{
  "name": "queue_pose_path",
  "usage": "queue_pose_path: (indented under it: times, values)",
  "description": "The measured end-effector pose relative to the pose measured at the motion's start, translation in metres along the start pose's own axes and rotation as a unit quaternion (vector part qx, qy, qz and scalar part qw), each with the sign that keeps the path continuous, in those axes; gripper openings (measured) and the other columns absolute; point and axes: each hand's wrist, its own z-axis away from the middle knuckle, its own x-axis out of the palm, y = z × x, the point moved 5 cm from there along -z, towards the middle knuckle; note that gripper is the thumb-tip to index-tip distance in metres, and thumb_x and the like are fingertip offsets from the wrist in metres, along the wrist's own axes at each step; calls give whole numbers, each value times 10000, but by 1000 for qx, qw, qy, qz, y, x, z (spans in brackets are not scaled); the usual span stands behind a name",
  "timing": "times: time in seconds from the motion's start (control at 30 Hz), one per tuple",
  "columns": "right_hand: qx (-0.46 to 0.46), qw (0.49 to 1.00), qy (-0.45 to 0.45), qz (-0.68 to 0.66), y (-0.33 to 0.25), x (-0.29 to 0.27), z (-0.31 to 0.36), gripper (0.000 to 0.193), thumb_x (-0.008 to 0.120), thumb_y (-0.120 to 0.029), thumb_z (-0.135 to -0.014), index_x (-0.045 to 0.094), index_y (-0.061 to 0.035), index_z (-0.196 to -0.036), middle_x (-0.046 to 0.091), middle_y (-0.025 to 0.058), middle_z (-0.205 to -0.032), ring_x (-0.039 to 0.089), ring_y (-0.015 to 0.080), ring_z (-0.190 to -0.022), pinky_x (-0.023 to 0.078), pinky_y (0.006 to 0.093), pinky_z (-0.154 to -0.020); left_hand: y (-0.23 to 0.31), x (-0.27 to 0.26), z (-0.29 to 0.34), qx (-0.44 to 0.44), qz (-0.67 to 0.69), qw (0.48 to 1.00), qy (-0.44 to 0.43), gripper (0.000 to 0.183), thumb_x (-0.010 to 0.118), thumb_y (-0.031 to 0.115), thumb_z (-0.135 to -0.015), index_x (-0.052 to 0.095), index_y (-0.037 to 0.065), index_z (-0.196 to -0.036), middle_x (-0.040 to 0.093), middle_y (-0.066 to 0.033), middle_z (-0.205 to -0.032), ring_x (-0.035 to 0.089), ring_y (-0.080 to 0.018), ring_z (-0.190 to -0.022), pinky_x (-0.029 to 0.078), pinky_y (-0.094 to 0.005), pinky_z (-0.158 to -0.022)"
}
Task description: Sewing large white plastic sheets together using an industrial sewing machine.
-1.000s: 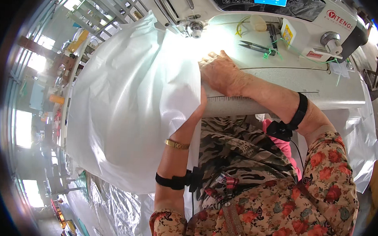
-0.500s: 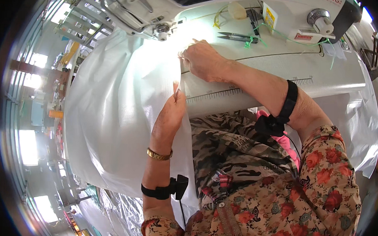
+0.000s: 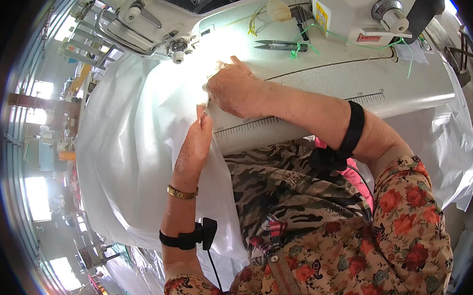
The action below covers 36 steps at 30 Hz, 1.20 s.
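Head view: sheet (image 3: 125, 148) glare-white beside right hand (image 3: 235, 89).

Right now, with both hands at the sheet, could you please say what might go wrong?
The right hand is close to the glare beneath the sewing machine, so a finger could stray toward parts it hides. The white sheet, pinched by the left hand, has loose folds that might bunch. Dark snips lie with their points bare beyond the right hand and could prick a reaching finger.
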Motion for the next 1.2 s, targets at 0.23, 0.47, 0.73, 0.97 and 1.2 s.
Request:
queue_pose_path:
  times: [0.23,0.47,0.73,0.97,1.2]
  values:
    - [-35,998,60,2,-17,-7,4,190,622,-156,-792,695,-22,-905,703,161,-897,677,318,-942,396,504,-1033,-6,1,-18,-27,93,995,2,460,390,392,-1002,450,60,-1315,582,-160,-1069,540,-267,-901,425,-348,-881]
    - [-48,996,64,-26,-14,-3,5,206,597,-104,-794,671,-10,-961,668,165,-991,609,306,-1063,392,529,-1030,-17,-1,-32,16,192,980,41,454,411,390,-1002,468,36,-1282,584,-143,-1121,551,-253,-945,422,-339,-904]
    - [-37,994,99,34,-12,-2,0,241,517,-110,-850,654,7,-1010,662,168,-1067,581,316,-1129,376,522,-1047,-24,-5,-41,31,210,974,76,436,436,372,-995,490,36,-1268,594,-130,-1118,558,-238,-958,427,-333,-910]
    - [-10,996,90,-20,-7,0,-5,268,545,-85,-823,654,29,-1040,668,191,-1031,594,323,-1094,382,504,-1021,-28,-5,-45,43,218,970,99,421,459,356,-989,510,35,-1257,603,-119,-1115,564,-225,-969,431,-328,-915]
    - [64,948,197,-242,23,0,-14,275,539,-162,-919,616,52,-1073,638,259,-1075,631,381,-980,462,464,-924,-31,-1,-43,58,224,965,121,405,482,340,-983,529,35,-1245,612,-107,-1113,570,-212,-980,435,-323,-920]
